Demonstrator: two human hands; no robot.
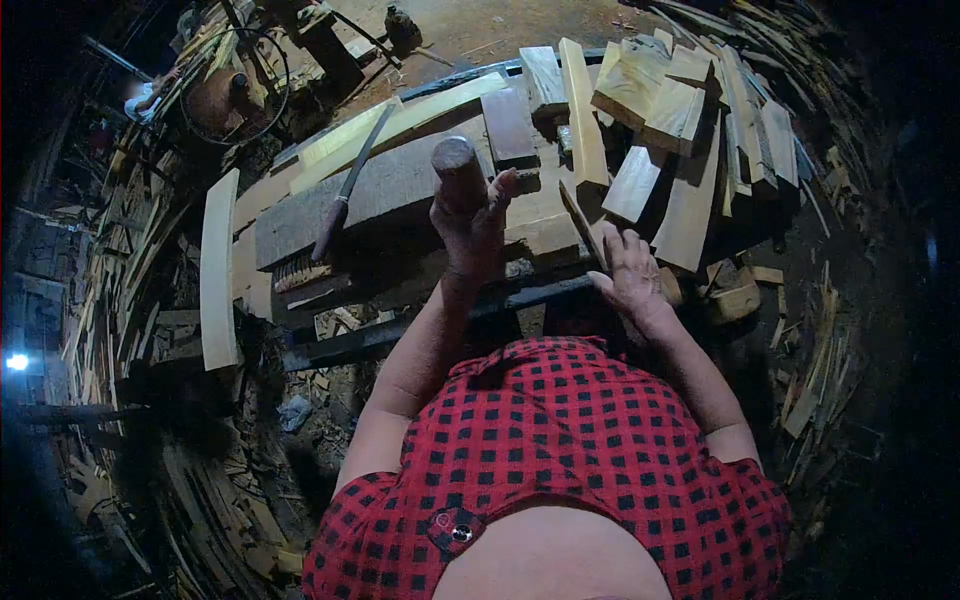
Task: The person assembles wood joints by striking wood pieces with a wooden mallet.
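Note:
My left hand (472, 245) is raised over the bench and wrapped around a dark, thick wooden cylinder (457, 170); its round end faces up and its lower part is hidden in the palm. To the right, my right hand (632, 275) holds a thin wooden slat (583, 222) near its lower end, thumb on one side and fingers on the other. The slat stands on edge and tilts up to the left. Left of my left hand, a long file-like tool (350, 185) with a dark handle lies across a rough, wide plank (385, 200).
Cut wood blocks (632, 85) are piled at the back right, beside a long pale batten (580, 110). A curved pale board (218, 270) sticks out at the left. A brush (300, 274) lies by the plank's front edge. Scrap strips (815, 360) cover the floor; a person (145, 105) is far left.

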